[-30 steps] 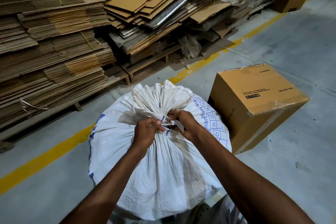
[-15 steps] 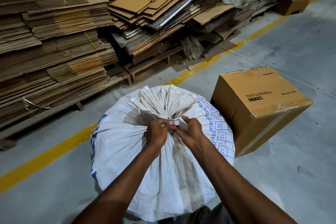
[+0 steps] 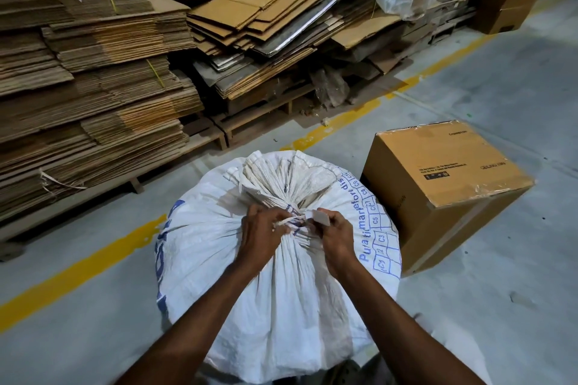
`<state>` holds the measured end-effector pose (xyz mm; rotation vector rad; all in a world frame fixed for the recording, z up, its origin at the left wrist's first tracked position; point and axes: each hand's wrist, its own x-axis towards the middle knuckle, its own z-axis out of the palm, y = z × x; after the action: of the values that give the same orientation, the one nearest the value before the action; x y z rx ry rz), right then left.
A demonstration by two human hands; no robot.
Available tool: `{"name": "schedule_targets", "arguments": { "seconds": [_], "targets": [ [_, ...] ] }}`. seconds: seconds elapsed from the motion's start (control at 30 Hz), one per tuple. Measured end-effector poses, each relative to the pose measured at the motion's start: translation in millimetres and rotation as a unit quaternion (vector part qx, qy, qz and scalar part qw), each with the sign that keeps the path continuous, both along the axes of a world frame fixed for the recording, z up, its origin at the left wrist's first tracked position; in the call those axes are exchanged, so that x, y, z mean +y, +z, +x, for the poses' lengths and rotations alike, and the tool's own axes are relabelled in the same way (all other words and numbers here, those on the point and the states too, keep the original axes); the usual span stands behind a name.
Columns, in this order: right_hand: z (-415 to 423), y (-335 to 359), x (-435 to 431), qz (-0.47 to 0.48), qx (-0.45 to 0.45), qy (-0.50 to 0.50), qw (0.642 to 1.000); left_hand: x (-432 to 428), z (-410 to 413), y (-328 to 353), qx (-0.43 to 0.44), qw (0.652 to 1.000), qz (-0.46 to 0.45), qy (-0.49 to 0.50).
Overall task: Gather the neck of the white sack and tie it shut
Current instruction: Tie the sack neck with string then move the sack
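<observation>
The white sack (image 3: 281, 306) stands on the grey floor (image 3: 93, 322), just beside a closed cardboard box (image 3: 444, 178) on its right. The neck (image 3: 281, 187) of the sack is bunched into tight pleats just above the two hands. The left hand (image 3: 261, 234) is curled against the neck and grips one end of a white tie strip (image 3: 289, 222). The right hand (image 3: 336, 237) pinches the other end – a flat white tab – between thumb and fingers. The strip crosses the gathered neck between the hands. It cannot be told whether a knot is formed. A yellow line (image 3: 78, 269) runs along the floor behind the sack. Beyond it, cardboard stacks (image 3: 93, 72) rest on wooden pallets (image 3: 219, 131).
</observation>
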<state>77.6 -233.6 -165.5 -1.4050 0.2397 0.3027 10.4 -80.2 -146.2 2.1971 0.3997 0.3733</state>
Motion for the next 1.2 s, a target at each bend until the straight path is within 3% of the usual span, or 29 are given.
{"name": "schedule_targets", "arguments": {
  "seconds": [0.17,0.3,0.5,0.63,0.8,0.93,1.07,1.2],
  "targets": [
    [-6,9,-10,0.097,-0.016,0.021,0.995,12,-1,3,-0.106,0.991,0.078,-0.026],
    [-2,9,-14,0.134,0.016,0.047,0.990,17,3,3,-0.109,0.989,0.085,-0.044],
    [-3,10,-5,0.154,0.035,0.095,0.983,23,13,9,-0.103,0.966,0.189,-0.142],
    [1,5,-2,0.013,-0.012,0.087,0.996,24,20,6,-0.048,0.960,0.196,-0.195],
    [0,-5,-16,-0.161,-0.146,0.102,0.971,15,28,11,-0.005,0.960,0.151,-0.236],
    [-2,-1,-24,-0.105,-0.134,0.100,0.980,13,27,6,-0.021,0.975,0.106,-0.192],
    [-1,5,-29,0.008,-0.064,0.153,0.986,11,19,3,-0.051,0.984,0.063,-0.161],
    [4,8,-29,0.036,-0.038,0.149,0.987,7,17,0,-0.068,0.981,0.067,-0.170]
  ]
}}
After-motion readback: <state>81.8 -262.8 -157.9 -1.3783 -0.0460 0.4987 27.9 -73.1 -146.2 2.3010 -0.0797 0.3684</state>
